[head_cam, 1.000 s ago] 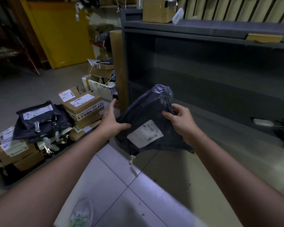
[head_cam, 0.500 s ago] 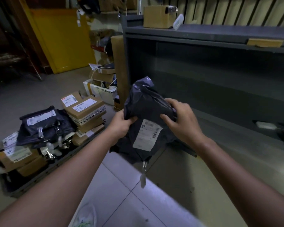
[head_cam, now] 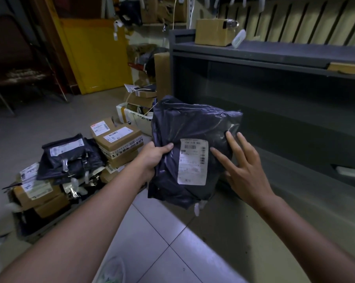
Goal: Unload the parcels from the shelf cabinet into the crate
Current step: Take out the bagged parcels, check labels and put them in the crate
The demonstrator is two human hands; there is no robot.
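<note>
Black plastic parcel (head_cam: 193, 139) sits gripped in my left hand (head_cam: 154, 158) by its edge; my right hand (head_cam: 242, 166) lies open, fingers straight against its face.

The dark grey metal shelf cabinet (head_cam: 274, 58) stands open-fronted at right, its wide compartment reachable past the held black plastic mailer parcel (head_cam: 184, 127). Open pale tiled floor (head_cam: 152, 231) lies between the cabinet and the low dark crate (head_cam: 50, 227) at left. The crate is heaped with brown cardboard boxes (head_cam: 119, 139) and black mailer bags (head_cam: 70, 158), leaving room only above the pile.
</note>
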